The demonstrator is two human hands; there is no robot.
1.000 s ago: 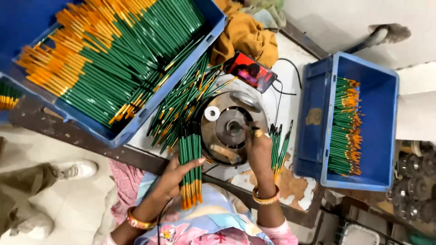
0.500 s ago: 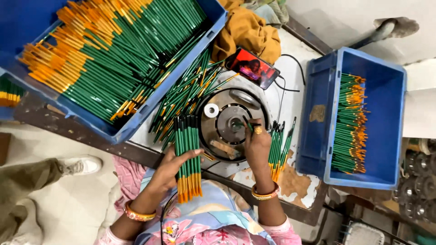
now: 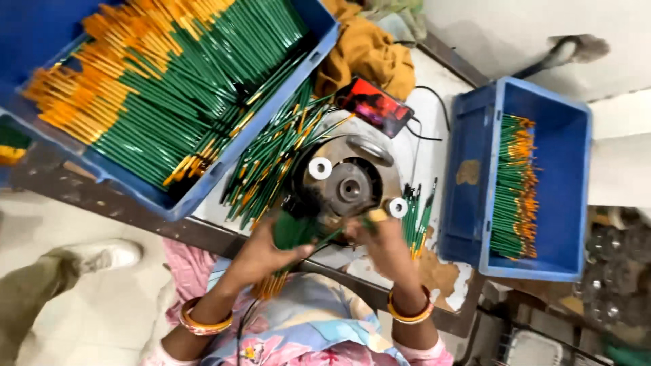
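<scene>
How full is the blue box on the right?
Partly full: the blue box holds one row of green sticks along its left side; the rest is bare.

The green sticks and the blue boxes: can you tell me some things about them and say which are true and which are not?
1. The left hand grips a bundle of green sticks. True.
2. The crate on the right is packed to the brim. False: its sticks lie in one row along the middle, with bare blue floor showing.
3. A phone with a lit screen lies behind the round metal machine. True.
4. The right hand rests inside the big crate. False: it is at the machine's front edge.
5. Loose sticks lie between the big crate and the machine. True.
</scene>
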